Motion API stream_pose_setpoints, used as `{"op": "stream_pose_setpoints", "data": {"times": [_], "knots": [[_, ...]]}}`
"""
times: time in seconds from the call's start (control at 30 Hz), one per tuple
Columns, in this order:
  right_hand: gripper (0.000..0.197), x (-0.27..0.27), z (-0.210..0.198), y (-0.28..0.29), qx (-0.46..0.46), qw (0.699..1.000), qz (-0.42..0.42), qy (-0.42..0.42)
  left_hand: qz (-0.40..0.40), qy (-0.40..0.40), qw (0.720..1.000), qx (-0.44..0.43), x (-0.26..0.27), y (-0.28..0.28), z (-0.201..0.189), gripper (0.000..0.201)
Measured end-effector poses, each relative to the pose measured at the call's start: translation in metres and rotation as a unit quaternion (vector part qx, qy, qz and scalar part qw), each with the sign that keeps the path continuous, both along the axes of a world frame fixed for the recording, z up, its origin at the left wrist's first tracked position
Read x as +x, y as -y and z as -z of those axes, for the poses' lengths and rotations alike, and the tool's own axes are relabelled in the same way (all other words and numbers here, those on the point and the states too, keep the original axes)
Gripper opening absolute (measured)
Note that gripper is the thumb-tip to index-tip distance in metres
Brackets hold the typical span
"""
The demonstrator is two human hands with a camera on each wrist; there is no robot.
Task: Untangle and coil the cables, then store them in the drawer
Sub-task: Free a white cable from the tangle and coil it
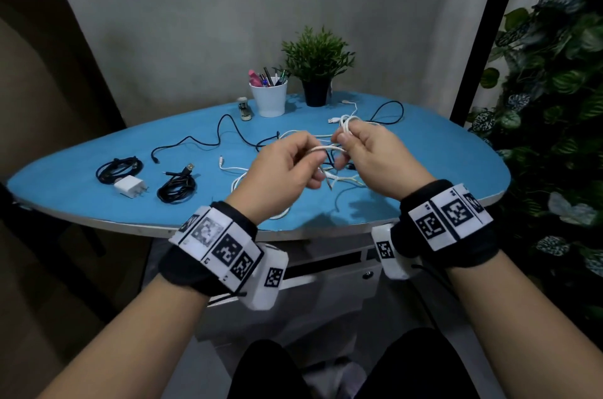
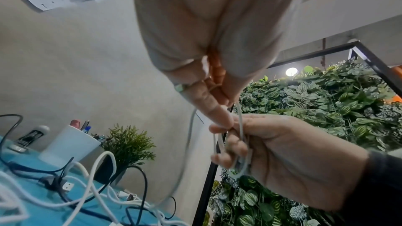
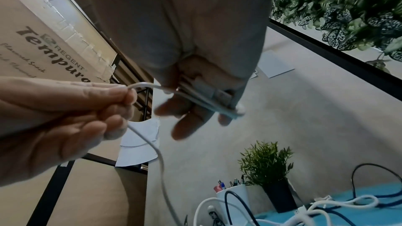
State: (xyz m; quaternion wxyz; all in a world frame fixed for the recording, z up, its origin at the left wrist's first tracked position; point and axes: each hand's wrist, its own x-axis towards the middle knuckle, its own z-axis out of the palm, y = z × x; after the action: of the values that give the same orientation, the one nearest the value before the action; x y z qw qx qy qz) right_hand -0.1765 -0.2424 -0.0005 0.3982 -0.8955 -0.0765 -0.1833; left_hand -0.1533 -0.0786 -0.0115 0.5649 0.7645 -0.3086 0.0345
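Observation:
Over the blue table (image 1: 440, 157), both hands work one white cable (image 1: 326, 148). My right hand (image 1: 346, 144) grips several loops of it, bunched in the curled fingers (image 3: 195, 109) with the coil (image 3: 219, 107) crossing them. My left hand (image 1: 310, 157) pinches the free strand (image 3: 143, 84) just left of the coil, and the rest hangs down to the table (image 2: 187, 152). More white and black cables lie tangled (image 1: 342, 176) under the hands. Two black coiled cables (image 1: 119, 167) (image 1: 176, 189) and a white charger (image 1: 129, 186) lie at the left. The white drawer unit (image 1: 326, 263) stands below the table's front edge.
A white pen cup (image 1: 269, 98), a potted plant (image 1: 316, 72) and a small stapler-like object (image 1: 244, 108) stand at the back of the table. Loose black cables (image 1: 195, 140) (image 1: 388, 111) trail across it. A leafy wall (image 1: 554, 104) fills the right, cardboard the left.

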Motion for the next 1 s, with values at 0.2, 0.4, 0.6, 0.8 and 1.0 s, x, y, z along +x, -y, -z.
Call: {"op": "stream_pose_setpoints", "data": {"times": [0.2,0.4,0.6,0.8,1.0], "knots": [[0.04,-0.014,-0.003,0.001,-0.014,0.999,-0.021,-0.028,-0.045,0.077,0.995,-0.033,0.01,0.0,-0.011,0.013],[0.047,-0.014,-0.001,-0.001,0.14,0.985,-0.074,-0.065,-0.069,0.068,0.995,-0.004,0.024,0.005,0.009,0.01],[0.042,-0.016,-0.017,0.0,0.432,0.894,-0.113,-0.041,-0.048,0.007,0.995,0.086,0.021,0.012,0.038,0.013],[0.039,-0.015,-0.023,-0.002,0.568,0.805,-0.169,0.016,0.046,-0.015,0.979,0.198,0.008,0.013,0.049,0.014],[0.026,-0.013,-0.015,0.007,0.268,0.959,-0.001,0.095,0.06,0.033,0.971,0.23,-0.003,0.003,0.039,0.012]]}}
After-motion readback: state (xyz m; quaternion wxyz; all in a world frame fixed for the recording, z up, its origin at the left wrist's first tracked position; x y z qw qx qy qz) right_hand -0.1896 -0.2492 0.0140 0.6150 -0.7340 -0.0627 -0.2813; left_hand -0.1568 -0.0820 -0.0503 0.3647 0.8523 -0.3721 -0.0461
